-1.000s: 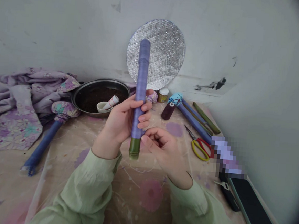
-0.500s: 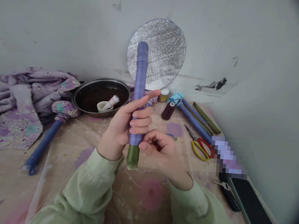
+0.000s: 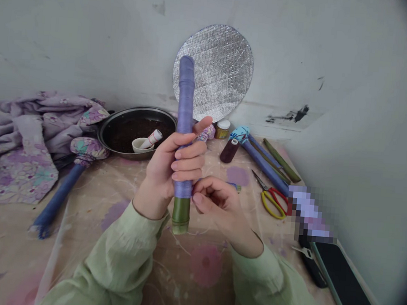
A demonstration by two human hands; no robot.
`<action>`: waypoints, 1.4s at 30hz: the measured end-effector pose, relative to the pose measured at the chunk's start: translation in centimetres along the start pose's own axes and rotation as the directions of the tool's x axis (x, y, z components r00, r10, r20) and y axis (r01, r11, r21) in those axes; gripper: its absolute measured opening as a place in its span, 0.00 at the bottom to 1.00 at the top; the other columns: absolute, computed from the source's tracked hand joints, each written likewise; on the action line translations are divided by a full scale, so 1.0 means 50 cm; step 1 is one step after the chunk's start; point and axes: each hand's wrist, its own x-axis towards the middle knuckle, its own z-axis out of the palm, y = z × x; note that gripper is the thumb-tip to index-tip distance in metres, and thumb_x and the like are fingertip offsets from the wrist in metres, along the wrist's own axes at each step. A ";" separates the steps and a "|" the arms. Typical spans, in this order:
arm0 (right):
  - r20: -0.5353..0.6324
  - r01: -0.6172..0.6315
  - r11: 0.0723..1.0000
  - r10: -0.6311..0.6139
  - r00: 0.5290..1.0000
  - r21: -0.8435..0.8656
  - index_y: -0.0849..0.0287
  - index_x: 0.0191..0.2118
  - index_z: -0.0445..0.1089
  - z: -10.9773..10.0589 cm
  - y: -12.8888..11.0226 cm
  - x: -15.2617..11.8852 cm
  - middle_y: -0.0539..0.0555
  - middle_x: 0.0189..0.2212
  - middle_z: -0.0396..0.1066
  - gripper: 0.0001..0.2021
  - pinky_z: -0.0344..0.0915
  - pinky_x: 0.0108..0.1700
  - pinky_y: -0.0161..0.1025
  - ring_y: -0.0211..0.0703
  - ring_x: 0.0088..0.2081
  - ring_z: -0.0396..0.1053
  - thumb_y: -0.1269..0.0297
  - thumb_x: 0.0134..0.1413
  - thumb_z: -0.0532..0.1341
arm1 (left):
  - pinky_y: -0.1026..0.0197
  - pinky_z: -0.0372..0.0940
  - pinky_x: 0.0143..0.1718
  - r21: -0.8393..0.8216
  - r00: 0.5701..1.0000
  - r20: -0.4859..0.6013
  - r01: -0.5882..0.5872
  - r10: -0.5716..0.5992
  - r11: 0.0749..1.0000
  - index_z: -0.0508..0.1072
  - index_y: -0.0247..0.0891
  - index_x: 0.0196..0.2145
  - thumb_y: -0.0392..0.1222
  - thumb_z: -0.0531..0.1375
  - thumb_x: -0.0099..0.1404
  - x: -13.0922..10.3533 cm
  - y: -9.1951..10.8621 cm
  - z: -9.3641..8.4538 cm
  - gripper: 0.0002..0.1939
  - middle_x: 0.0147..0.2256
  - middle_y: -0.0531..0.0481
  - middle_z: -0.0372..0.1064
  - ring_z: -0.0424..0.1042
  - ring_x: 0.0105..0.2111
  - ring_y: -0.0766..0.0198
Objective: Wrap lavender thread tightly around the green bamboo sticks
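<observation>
Head-worn view, forward and down.
We look across the table [image 3: 187, 273] at close range, left hand [image 3: 165, 168] and right hand [image 3: 223, 208] near centre, wall [image 3: 110, 32] beyond.

The left hand [image 3: 169, 168] is upright at the centre of the frame, three fingers curled into a grip, thumb across the front, index finger extended toward the upper right. The right hand [image 3: 223, 206] sits just right and lower, fingers bent inward. Both forearms, in sleeves, angle up from the bottom edge.
</observation>
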 end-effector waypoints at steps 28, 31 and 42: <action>0.234 -0.140 0.990 0.143 0.962 -0.031 0.58 0.25 0.68 -0.006 0.015 -0.003 0.43 0.18 0.54 0.26 0.43 0.21 0.34 0.32 0.20 0.47 0.38 0.59 0.61 | 0.57 0.60 0.30 0.287 0.962 0.080 -0.271 0.259 0.919 0.74 0.43 0.47 0.47 0.58 0.63 -0.006 -0.030 0.012 0.16 0.16 0.56 0.53 0.61 0.23 0.60; 0.261 -0.151 0.988 0.140 0.955 0.021 0.58 0.28 0.72 -0.002 0.016 -0.006 0.44 0.19 0.58 0.26 0.44 0.20 0.33 0.31 0.20 0.49 0.37 0.56 0.63 | 0.57 0.60 0.29 0.286 0.967 0.109 -0.251 0.229 0.925 0.73 0.44 0.48 0.48 0.57 0.64 -0.008 -0.036 0.014 0.16 0.17 0.56 0.53 0.60 0.22 0.59; 0.169 -0.118 0.988 0.101 0.981 0.098 0.58 0.24 0.72 0.008 -0.003 -0.013 0.46 0.19 0.61 0.25 0.51 0.20 0.33 0.32 0.19 0.53 0.38 0.51 0.67 | 0.58 0.64 0.33 0.431 0.950 0.092 -0.308 0.298 0.848 0.73 0.40 0.45 0.49 0.56 0.71 -0.004 -0.054 0.009 0.13 0.22 0.52 0.66 0.67 0.26 0.61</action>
